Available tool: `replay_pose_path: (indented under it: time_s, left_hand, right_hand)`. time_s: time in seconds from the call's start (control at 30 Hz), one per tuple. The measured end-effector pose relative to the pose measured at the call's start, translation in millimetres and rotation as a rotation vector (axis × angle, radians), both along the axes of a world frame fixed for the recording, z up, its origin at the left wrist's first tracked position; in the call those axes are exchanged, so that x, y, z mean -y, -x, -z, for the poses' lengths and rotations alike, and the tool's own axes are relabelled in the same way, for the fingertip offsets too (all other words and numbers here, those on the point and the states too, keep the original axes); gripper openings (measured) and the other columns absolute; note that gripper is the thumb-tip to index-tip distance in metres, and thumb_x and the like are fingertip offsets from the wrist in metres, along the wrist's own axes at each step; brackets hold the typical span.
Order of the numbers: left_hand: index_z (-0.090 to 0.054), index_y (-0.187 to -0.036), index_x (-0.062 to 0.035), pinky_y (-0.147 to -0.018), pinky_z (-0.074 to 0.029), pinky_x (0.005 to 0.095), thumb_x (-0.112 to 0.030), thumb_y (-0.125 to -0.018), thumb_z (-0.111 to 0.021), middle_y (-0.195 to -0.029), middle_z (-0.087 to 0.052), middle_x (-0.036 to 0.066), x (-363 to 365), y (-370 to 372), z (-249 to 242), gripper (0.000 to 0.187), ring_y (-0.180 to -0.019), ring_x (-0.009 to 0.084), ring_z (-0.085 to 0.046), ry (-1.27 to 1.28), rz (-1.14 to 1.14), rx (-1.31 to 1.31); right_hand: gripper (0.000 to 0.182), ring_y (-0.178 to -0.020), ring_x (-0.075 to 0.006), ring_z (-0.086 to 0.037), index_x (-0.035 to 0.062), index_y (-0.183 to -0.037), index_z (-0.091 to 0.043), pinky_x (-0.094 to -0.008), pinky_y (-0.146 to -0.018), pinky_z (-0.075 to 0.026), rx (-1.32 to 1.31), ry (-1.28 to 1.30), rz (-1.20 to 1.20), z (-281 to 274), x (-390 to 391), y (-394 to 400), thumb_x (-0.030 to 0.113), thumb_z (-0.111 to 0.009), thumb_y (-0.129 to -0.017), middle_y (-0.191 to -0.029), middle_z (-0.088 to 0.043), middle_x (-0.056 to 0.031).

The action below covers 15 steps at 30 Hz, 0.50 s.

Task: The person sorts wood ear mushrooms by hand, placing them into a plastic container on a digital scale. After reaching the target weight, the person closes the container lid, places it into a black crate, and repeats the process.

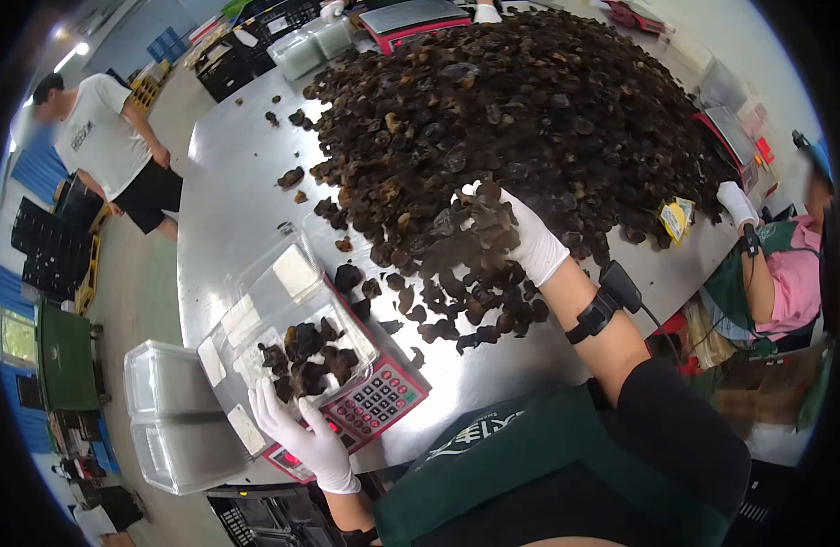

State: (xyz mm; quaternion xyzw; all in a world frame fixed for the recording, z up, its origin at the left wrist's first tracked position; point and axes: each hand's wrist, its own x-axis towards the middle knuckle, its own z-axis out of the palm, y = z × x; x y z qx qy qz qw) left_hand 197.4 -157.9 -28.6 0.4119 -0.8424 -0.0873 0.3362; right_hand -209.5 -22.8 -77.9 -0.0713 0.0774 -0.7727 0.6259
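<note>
My right hand [535, 244], in a white glove, holds a handful of wood ear mushrooms [479, 223] above the near side of the big pile. The pieces are dark brown and curled. At the lower left, my gloved left hand [301, 438] has its fingers stretched out at the near edge of a clear plastic box [358, 345]. Several wood ears [306, 351] lie in this box, and its clear lid [256, 273] seems to stand open at the far side. The box rests on a red digital scale [383, 397] with a keypad.
The large mushroom pile [529, 100] covers much of the metal table [228, 164]. Stacked clear boxes [169, 415] stand left of the scale. A yellow packet [677, 219] lies by the pile. A co-worker's gloved hand [737, 202] is at the right; another person [110, 137] stands left.
</note>
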Motion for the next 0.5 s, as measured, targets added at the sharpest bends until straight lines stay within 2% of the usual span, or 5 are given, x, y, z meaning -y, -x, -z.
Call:
replay_pose_path:
  time_s: [0.1,0.2,0.37,0.47,0.5]
  left_hand:
    - [-0.044,-0.145,0.0008,-0.118,-0.026,0.0477,-0.01,-0.097,-0.055,-0.147,-0.045,0.021,0,4,-2,0.051,-0.14,0.0366,-0.037,0.021,-0.016,0.002]
    - [-0.045,-0.144,0.001,-0.117,-0.027,0.049,-0.014,-0.096,-0.06,-0.145,-0.047,0.022,3,7,-5,0.053,-0.138,0.0379,-0.039,0.047,-0.018,0.012]
    - [-0.045,-0.143,0.0033,-0.113,-0.03,0.0511,-0.016,-0.089,-0.066,-0.141,-0.05,0.023,7,10,-14,0.061,-0.134,0.0418,-0.042,0.055,-0.002,0.006]
    - [-0.042,-0.145,0.0032,-0.112,-0.03,0.0498,-0.012,-0.086,-0.065,-0.143,-0.047,0.023,10,6,-17,0.065,-0.133,0.041,-0.042,0.014,0.011,-0.008]
    - [-0.041,-0.145,0.0032,-0.112,-0.03,0.0495,-0.011,-0.086,-0.065,-0.143,-0.047,0.023,13,4,-16,0.066,-0.133,0.041,-0.042,-0.003,0.024,-0.037]
  right_hand:
    - [0.033,-0.093,-0.0238,-0.07,0.0013,-0.118,-0.064,-0.0387,-0.08,-0.062,-0.064,-0.074,0.062,-4,18,-17,0.028,-0.051,-0.104,-0.11,-0.07,-0.0123]
    - [0.032,-0.093,-0.0246,-0.07,0.0014,-0.117,-0.064,-0.0394,-0.081,-0.062,-0.024,0.048,-0.116,-15,41,-27,0.028,-0.051,-0.104,-0.111,-0.07,-0.0131]
    - [0.031,-0.088,-0.0258,-0.072,0.0019,-0.114,-0.064,-0.0386,-0.078,-0.063,-0.053,-0.069,-0.145,-53,84,-66,0.029,-0.054,-0.102,-0.109,-0.07,-0.0138]
    - [0.028,-0.085,-0.0197,-0.07,0.003,-0.113,-0.064,-0.0332,-0.077,-0.059,-0.354,-0.259,-0.116,-99,110,-110,0.026,-0.056,-0.1,-0.102,-0.071,-0.012]
    - [0.026,-0.081,-0.0145,-0.067,0.0026,-0.106,-0.069,-0.028,-0.076,-0.056,-0.612,-0.223,-0.062,-116,124,-132,0.025,-0.06,-0.098,-0.096,-0.071,-0.0078]
